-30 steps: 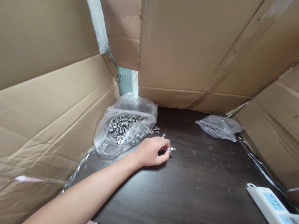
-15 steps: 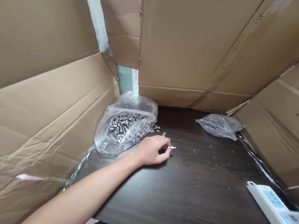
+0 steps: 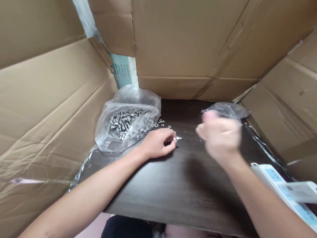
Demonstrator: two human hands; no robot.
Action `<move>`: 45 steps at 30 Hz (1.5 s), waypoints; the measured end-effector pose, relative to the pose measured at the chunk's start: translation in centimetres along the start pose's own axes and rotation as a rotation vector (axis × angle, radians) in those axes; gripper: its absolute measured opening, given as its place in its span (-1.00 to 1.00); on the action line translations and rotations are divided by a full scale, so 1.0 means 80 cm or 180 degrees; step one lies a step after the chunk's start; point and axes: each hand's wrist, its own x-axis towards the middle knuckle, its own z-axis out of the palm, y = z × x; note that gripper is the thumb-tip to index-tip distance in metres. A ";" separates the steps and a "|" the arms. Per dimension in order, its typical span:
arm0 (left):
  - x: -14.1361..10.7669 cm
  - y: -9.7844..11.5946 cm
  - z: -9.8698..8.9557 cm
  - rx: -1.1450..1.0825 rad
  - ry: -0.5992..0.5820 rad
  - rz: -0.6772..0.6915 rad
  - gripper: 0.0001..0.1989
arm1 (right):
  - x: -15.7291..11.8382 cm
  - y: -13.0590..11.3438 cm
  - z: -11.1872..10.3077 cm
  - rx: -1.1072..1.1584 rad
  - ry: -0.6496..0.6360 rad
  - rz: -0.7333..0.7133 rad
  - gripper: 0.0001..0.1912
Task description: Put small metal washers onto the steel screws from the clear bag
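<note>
A small silver bolt (image 3: 178, 138) is pinched between the fingertips of my left hand (image 3: 160, 143), its end pointing right, low over the dark table (image 3: 158, 185). My right hand (image 3: 221, 134) is raised over the right part of the table, smeared by motion. Something pink shows at its top, too blurred to name. Several loose washers and a screw (image 3: 161, 121) lie just behind my left hand. At the back left, a clear plastic bag (image 3: 101, 135) stands open with many metal bolts (image 3: 124, 122) inside.
A second clear plastic bag (image 3: 235, 109) lies at the back right, partly behind my right hand. A white power strip (image 3: 308, 215) with a plugged-in white adapter (image 3: 306, 192) runs along the right edge. Cardboard walls (image 3: 178, 32) surround the table.
My right hand has come into view from the lower right. My left hand keeps its pinch on the bolt. The whole view has shifted, so things appear higher and slightly further left.
</note>
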 end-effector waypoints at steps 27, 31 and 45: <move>0.002 -0.004 0.000 0.0058 -0.0038 0.0191 -0.85 | -0.030 0.051 0.037 -0.0743 -0.0741 0.0038 -0.74; 0.001 -0.004 0.000 0.0040 -0.0045 0.0207 -0.86 | -0.030 0.055 0.039 -0.0753 -0.0757 -0.0047 -0.71; 0.002 -0.005 0.001 0.0046 -0.0062 0.0234 -0.85 | -0.029 0.047 0.032 -0.0509 -0.0670 0.0107 -0.79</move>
